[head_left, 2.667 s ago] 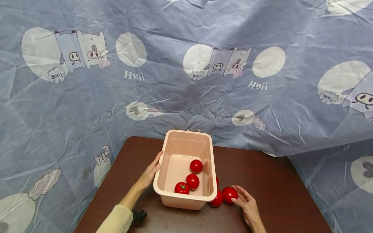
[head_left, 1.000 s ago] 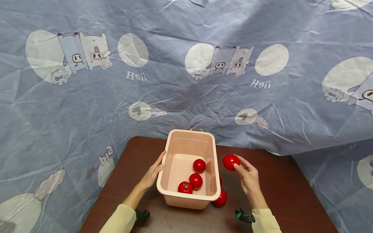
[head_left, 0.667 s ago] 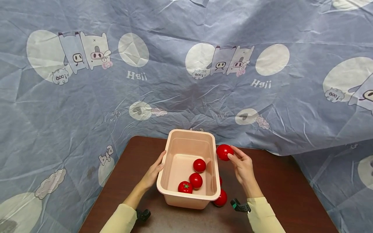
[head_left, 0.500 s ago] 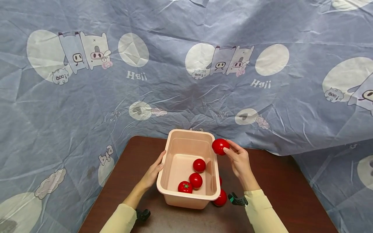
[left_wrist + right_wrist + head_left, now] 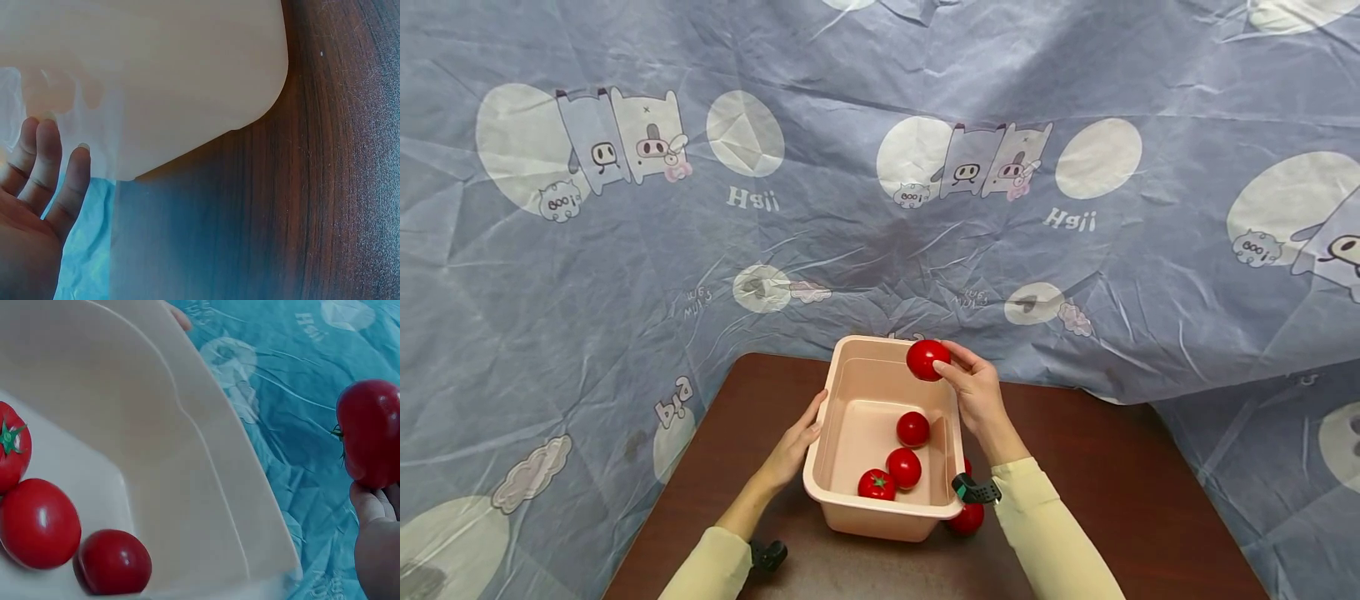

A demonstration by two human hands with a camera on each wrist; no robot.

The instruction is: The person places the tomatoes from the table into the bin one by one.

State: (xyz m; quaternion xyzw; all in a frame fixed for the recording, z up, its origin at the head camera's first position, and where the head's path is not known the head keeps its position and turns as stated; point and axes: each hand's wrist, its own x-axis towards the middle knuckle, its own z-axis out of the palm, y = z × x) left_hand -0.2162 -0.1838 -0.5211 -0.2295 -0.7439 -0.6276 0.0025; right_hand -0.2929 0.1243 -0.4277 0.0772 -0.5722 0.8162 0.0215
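Observation:
In the head view, a pale pink plastic tub (image 5: 883,511) stands on the table. My left hand (image 5: 790,450) rests against its left side; the left wrist view shows those fingers (image 5: 75,187) fairly straight and spread along the outer wall. My right hand (image 5: 976,390) pinches a red tomato (image 5: 928,360) between thumb and fingers, above the tub's far right part. A bit of green stem shows on this held tomato (image 5: 372,434) in the right wrist view. Inside the tub lie three tomatoes: one green-topped tomato (image 5: 877,484), a middle tomato (image 5: 903,467) and a farther tomato (image 5: 913,429).
Outside the tub's right wall, another tomato (image 5: 967,519) sits on the brown table (image 5: 1075,467); one more behind it is mostly hidden by the tub and right wrist. Black wrist devices (image 5: 976,489) are on both wrists. A blue printed cloth (image 5: 850,233) hangs around the table.
My right hand has picked up a tomato from the table at the tub's right, raised it, and carried it left over the tub's rim. My left hand keeps its place on the tub.

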